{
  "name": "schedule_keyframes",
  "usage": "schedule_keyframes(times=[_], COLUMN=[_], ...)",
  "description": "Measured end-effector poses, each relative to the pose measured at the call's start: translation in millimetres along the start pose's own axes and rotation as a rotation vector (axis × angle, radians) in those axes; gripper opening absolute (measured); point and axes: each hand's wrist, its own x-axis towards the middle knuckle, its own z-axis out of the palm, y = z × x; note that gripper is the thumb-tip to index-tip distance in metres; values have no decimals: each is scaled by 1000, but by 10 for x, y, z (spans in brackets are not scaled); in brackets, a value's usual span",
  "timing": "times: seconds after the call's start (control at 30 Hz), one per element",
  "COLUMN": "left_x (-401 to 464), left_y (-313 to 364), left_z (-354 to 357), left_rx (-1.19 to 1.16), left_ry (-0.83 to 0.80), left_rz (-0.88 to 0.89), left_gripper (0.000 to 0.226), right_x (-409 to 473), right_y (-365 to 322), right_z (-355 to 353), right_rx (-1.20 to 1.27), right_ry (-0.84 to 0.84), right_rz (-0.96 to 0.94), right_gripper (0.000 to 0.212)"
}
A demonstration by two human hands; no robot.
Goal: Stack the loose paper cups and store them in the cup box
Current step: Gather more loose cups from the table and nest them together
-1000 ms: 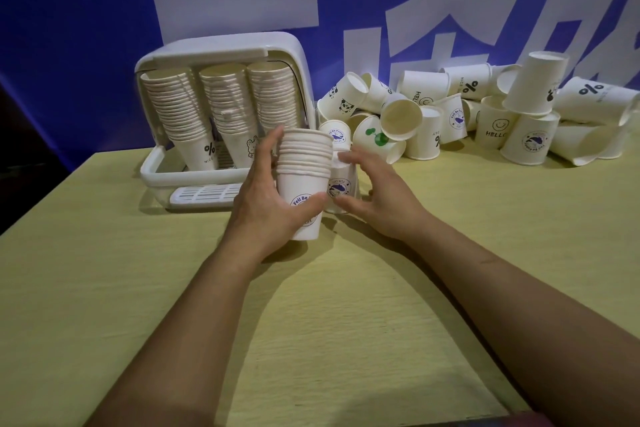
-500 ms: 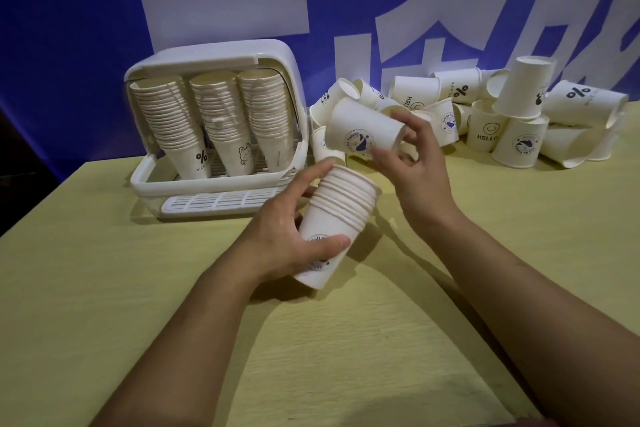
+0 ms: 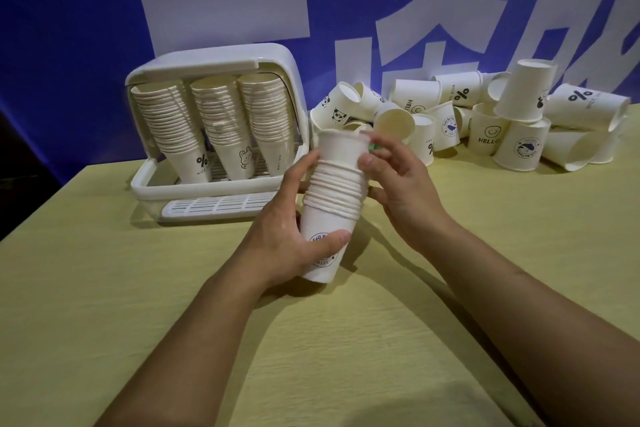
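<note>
The cup box [image 3: 221, 135] already holds three tall stacks. The left hand [image 3: 291, 239] grips a new cup stack [image 3: 332, 201]; the right hand [image 3: 398, 180] pinches its top cup [image 3: 341, 146]. Right of the box, many loose cups [image 3: 502, 121] wait.

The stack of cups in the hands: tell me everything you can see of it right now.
The stack of cups is white paper, nested mouths up, its rolled rims forming a band of ridges across the middle. The top cup sticks up well above the ridges, not fully seated. The bottom cup bears a round dark printed logo, partly covered. The stack stands nearly upright over the yellow table. The left hand grips its lower part, thumb across the logo; the right hand touches the top cup with its fingertips.
</note>
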Motion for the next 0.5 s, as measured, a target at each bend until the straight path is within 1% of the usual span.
schedule_keyframes(times=[0.03,0.1,0.2,0.3,0.37,0.43,0.5], left_x=[10,29,46,47,58,63,68], left_y=[-10,-28,-41,-35,-42,-48,-56], left_z=[1,-4,-21,-40,-46,-56,-67], left_rx=[8,15,23,24,25,24,23], left_ry=[25,77,137,189,223,251,267], left_rz=[-13,-32,-14,-16,-30,-46,-58], left_gripper=[108,112,107,103,101,101,102], right_x=[-19,-29,52,313,529,729,886], right_y=[8,39,104,168,171,176,193], right_z=[13,9,-85,-215,-253,-265,-266], right_rx=[-61,-202,-374,-706,-907,-1037,-1127], right_ry=[14,56,129,274,322,340,341], right_rz=[-24,-75,-134,-207,-181,-134,-110], right_gripper=[22,27,26,48,60,68,69])
